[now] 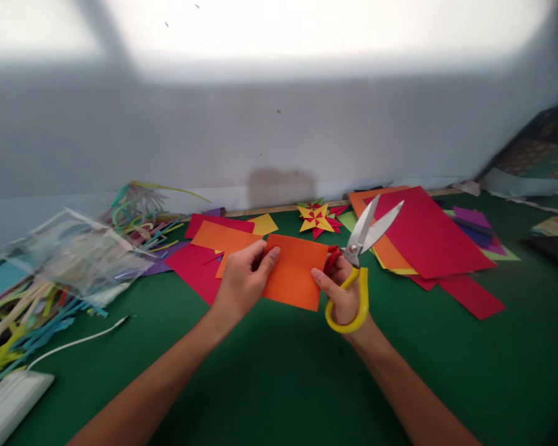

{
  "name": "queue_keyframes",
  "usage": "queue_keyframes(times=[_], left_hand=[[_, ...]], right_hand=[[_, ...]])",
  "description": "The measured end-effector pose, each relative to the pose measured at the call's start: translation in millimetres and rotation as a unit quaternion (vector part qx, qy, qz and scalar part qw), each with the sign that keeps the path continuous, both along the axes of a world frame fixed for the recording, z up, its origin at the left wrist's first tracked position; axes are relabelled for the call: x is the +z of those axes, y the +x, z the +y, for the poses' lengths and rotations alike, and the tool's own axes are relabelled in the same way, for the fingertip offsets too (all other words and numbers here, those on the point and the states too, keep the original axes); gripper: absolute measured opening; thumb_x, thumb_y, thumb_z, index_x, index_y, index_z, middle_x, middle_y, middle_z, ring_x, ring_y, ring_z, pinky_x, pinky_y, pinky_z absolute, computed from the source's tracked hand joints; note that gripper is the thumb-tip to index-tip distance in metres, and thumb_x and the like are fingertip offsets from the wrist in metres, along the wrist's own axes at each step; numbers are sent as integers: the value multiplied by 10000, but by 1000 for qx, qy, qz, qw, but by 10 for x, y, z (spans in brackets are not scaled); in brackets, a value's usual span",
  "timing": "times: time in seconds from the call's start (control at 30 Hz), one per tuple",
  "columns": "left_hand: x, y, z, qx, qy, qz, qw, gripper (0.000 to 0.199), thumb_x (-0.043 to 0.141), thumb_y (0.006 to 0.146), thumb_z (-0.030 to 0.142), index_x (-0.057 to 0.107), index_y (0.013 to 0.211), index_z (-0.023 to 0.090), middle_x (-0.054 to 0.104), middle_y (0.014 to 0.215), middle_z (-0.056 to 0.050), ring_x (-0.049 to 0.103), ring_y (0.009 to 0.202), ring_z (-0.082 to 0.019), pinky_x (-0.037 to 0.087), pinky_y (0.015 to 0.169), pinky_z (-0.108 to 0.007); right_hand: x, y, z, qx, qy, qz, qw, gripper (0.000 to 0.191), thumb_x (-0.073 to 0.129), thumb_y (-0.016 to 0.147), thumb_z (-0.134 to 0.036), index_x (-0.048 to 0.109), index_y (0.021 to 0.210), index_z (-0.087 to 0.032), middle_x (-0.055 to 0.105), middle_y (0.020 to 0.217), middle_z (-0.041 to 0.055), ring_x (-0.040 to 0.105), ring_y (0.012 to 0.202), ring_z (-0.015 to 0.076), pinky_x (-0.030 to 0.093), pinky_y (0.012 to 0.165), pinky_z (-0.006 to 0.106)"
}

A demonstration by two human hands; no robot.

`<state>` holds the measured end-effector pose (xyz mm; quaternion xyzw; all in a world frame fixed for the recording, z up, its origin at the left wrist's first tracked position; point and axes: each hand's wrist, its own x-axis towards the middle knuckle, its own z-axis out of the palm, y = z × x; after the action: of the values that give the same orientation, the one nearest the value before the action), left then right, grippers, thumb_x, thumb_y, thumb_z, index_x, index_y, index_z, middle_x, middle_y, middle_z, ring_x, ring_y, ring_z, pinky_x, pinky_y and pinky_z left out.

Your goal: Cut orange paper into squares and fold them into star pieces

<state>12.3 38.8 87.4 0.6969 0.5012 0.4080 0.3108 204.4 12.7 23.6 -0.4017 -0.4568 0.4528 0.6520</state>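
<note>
An orange piece of paper [294,272] is held up above the green table between both hands. My left hand [245,272] pinches its left edge, thumb on the front. My right hand [341,288] grips its right edge with thumb in front and fingers behind. Scissors [353,251] with yellow and red handles hang on my right hand, the yellow loop around it, their blades apart and pointing up and to the right, away from the orange paper.
Red, orange and yellow sheets [221,232] lie behind my left hand. Folded paper stars [317,218] sit near the wall. A larger paper stack [428,235] is at right. Paper strips [32,316], a clear plastic bag [84,254] and a white cable [79,341] lie left.
</note>
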Motion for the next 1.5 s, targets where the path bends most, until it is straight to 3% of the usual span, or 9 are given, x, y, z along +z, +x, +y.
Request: queue_keyframes(times=[0.27, 0.53, 0.87, 1.07, 1.17, 1.3, 1.5], left_hand=[[-12, 16, -7, 29, 36, 30, 998, 424, 514, 1006, 412, 366, 671, 198, 311, 577, 47, 289, 532, -106, 216, 514, -287], [28, -34, 2, -49, -31, 7, 998, 382, 481, 1025, 421, 407, 726, 194, 345, 676, 39, 328, 615, -116, 261, 565, -286], [43, -77, 25, -52, -51, 12, 997, 400, 518, 1004, 441, 445, 706, 184, 349, 655, 38, 335, 604, -111, 235, 560, -295], [60, -91, 46, -67, -89, -48, 993, 386, 569, 975, 461, 498, 718, 183, 376, 658, 36, 338, 594, -107, 241, 539, -279], [80, -107, 69, -95, -137, -104, 981, 388, 621, 941, 444, 508, 682, 178, 396, 633, 33, 360, 579, -103, 257, 531, -266], [85, -108, 74, -89, -198, -156, 964, 406, 665, 899, 424, 471, 641, 177, 359, 620, 39, 319, 541, -90, 213, 502, -254], [21, -84, 67, -81, -244, -174, 951, 397, 653, 900, 439, 456, 665, 188, 367, 629, 38, 348, 531, -92, 222, 493, -249]], right_hand=[[-18, 3, -8, -1, 1, 2, 1000, 229, 777, 848, -348, 644, 1003, -246, 649, 958, 30, 626, 866, 216, 525, 830, 384], [10, 5, 29, -15, 20, 42, 999, 227, 771, 846, -318, 647, 1022, -248, 686, 1027, 44, 669, 955, 240, 535, 909, 424], [-13, 25, 38, -33, 20, 23, 999, 257, 766, 842, -328, 631, 1047, -254, 702, 1023, 41, 683, 950, 244, 551, 895, 421], [-5, 22, 34, -14, 11, 48, 999, 276, 776, 826, -342, 632, 1047, -260, 707, 1073, 56, 688, 1016, 273, 553, 932, 458], [90, 13, 6, -3, -21, 67, 998, 288, 789, 796, -337, 643, 1030, -256, 720, 1053, 65, 694, 1015, 291, 569, 902, 465], [231, -24, -44, 88, -101, 142, 981, 295, 768, 783, -311, 673, 1051, -235, 748, 1061, 97, 707, 1046, 332, 592, 878, 497], [199, -70, -36, 109, -162, 194, 961, 264, 738, 782, -288, 675, 1025, -208, 765, 1083, 102, 717, 1071, 338, 605, 886, 509]])
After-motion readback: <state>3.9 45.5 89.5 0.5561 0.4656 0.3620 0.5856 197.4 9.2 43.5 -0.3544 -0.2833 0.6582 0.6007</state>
